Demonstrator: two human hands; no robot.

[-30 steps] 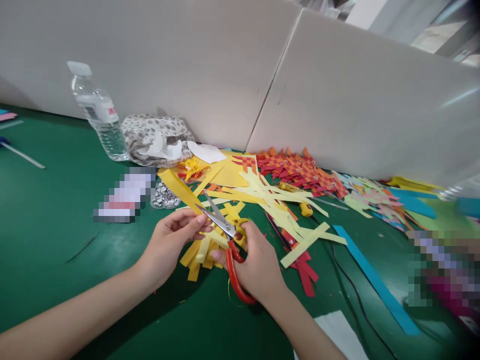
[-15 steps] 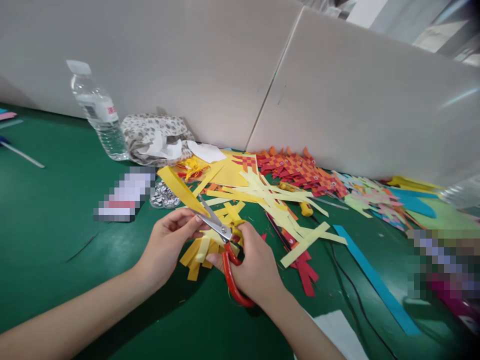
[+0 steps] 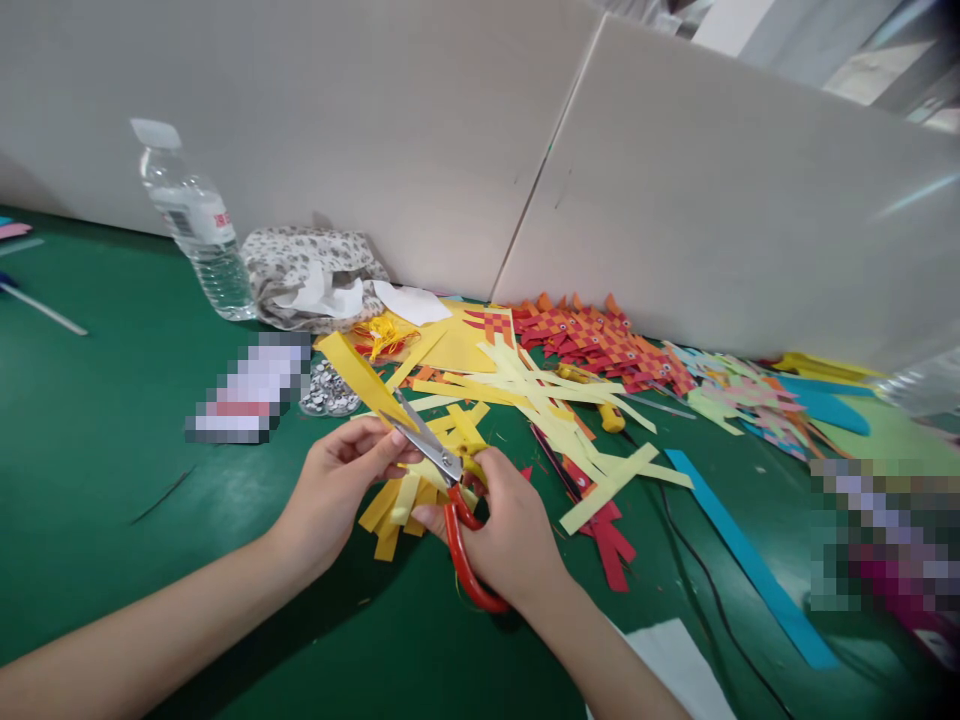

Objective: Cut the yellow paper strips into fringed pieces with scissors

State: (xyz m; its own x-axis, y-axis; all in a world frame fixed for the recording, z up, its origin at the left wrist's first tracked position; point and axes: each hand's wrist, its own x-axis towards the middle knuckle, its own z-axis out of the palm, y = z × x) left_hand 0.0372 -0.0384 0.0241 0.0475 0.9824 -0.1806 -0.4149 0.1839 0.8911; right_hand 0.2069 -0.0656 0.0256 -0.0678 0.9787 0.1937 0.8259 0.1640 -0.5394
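Observation:
My left hand (image 3: 330, 490) pinches a yellow paper strip (image 3: 356, 375), whose free end sticks up and away to the left. In my right hand (image 3: 514, 525) are red-handled scissors (image 3: 439, 455), the fingers through the loops. The scissor blades are parted around the strip, close to my left fingertips. Something yellow at the right fingers is partly hidden, and I cannot tell whether it is held. Below and behind the hands lies a pile of cut yellow strips (image 3: 390, 520), with pale yellow strips (image 3: 517, 385) crossing farther back.
A water bottle (image 3: 199, 230), a patterned cloth pouch (image 3: 315, 265) and a bag of googly eyes (image 3: 328, 390) stand back left. Woven red-orange paper fish (image 3: 600, 340) lie along the partition. To the right are a blue strip (image 3: 750, 560), a black cable (image 3: 701, 570) and a yellow-handled tool (image 3: 611, 417).
The scissor blades sit slightly differently on the yellow strip, one tip now showing in front of it. Both hands stay nearly in place.

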